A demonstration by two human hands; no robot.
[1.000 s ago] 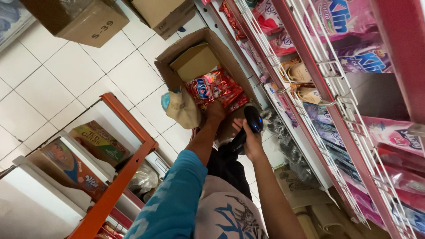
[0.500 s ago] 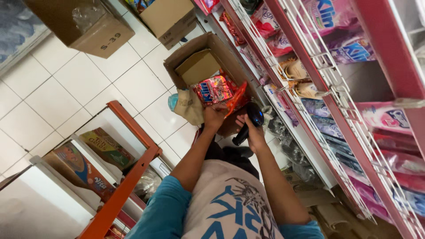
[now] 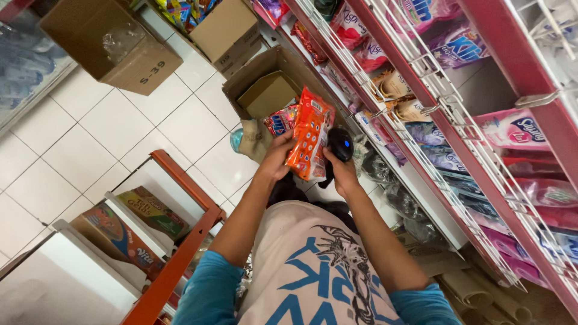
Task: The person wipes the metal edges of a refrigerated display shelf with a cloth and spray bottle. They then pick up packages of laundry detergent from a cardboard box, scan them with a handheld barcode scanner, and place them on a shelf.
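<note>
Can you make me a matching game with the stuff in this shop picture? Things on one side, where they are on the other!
Things:
1. orange snack packet
2. black scanner
3. open cardboard box
4. pink pouches

Places:
A. on the white floor tiles
B. in the left hand
C. on the wire shelf rack
D. in the right hand

Pairs: 1-B, 2-D, 3-A, 4-C

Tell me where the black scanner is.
The scanner is in the right hand, centre of the head view, beside the orange packet that the left hand holds.
</note>
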